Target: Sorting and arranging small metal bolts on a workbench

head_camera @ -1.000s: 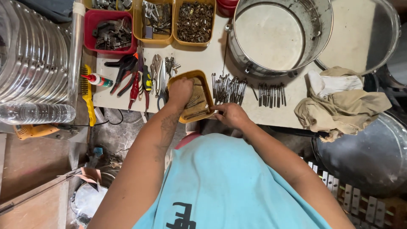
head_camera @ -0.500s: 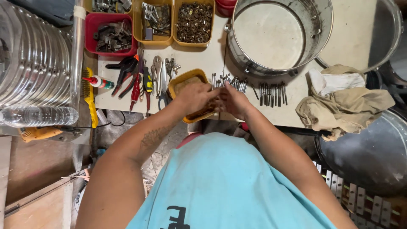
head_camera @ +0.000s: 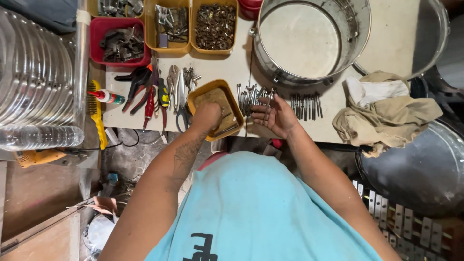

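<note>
While the left hand (head_camera: 207, 116) digs in the yellow tray (head_camera: 195, 100), the right hand (head_camera: 275, 116) waits open.
The tray sits at the table's (head_camera: 217, 72) near edge, right of the pliers (head_camera: 137, 82); the left fingers are curled inside it, holding what I cannot tell. The right palm lies released, touching the row of bolts (head_camera: 304, 105).

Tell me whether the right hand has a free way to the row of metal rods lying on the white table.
Probably yes: the right hand lies open beside the metal rods, nothing between them.
</note>
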